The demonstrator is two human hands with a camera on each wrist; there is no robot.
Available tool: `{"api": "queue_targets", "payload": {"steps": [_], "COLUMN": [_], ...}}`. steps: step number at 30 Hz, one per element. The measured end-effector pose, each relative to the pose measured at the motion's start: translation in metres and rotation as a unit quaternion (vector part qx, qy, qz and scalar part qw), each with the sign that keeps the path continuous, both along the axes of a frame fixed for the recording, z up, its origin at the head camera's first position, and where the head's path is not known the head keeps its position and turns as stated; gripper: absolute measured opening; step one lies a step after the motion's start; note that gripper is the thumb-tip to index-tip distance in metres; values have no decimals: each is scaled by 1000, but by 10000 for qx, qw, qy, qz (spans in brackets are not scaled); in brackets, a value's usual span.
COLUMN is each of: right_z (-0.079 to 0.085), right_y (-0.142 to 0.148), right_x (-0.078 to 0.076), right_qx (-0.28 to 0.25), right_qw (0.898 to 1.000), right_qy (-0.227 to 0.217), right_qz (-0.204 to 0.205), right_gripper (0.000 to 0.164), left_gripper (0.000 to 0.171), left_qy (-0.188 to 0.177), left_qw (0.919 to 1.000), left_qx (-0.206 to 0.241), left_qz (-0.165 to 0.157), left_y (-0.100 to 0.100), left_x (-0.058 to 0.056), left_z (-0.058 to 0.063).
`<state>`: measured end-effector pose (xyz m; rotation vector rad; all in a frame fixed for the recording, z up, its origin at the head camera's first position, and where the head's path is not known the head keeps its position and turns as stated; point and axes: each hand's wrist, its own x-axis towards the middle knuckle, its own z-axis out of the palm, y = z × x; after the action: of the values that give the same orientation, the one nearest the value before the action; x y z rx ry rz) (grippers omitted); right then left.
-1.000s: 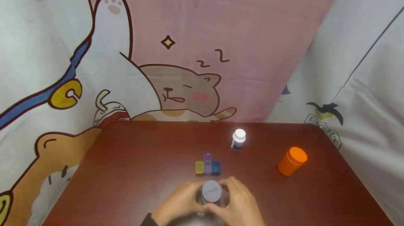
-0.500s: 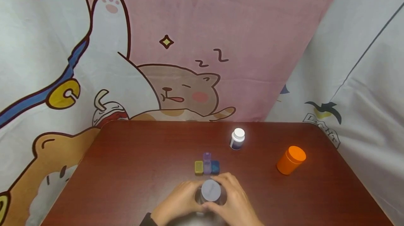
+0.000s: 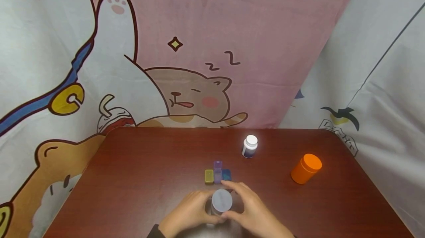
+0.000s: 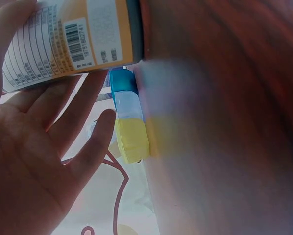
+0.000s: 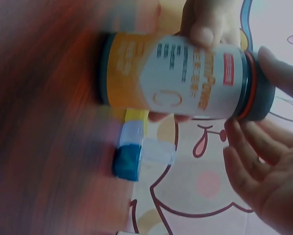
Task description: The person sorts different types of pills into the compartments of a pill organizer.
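Bottle (image 5: 171,76) upright, lower centre of the head view, just below the pill box (image 3: 209,176) in frame; cannot tell whether its base touches the table (image 3: 132,179). Risk: should your left hand (image 3: 192,206) slacken, torque on the lid (image 3: 221,200) could spin or tip it into that box's raised purple flap. Your left fingers grasp the body; your right hand (image 3: 250,208) arches around the lid, grip or loose contact uncertain.
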<state>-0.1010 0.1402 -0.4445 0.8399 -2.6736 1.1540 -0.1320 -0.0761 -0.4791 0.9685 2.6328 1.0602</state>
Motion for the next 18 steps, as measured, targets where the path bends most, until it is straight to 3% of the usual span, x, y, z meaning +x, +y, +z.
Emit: {"api": "queue_targets", "payload": {"steps": [4,7,18], "right_z": [2,2,-3], "right_y": [4,6,6], "right_x": [-1,-2,-2], "right_qx": [66,137,102], "right_qw": [9990,9982,9950], "right_qy": [-409,-462,365], "right_qz": [175,350,919], "right_gripper": [68,65,56], "left_gripper": [58,58,52], "left_qy": [-136,-219,-305], "left_qw": [9999,9998,9995], "left_qx": [-28,-26,34], "left_qz": [23,33,38], "left_y": [0,1,1], "left_x": [0,-1,0], "left_z": [0,1,2]}}
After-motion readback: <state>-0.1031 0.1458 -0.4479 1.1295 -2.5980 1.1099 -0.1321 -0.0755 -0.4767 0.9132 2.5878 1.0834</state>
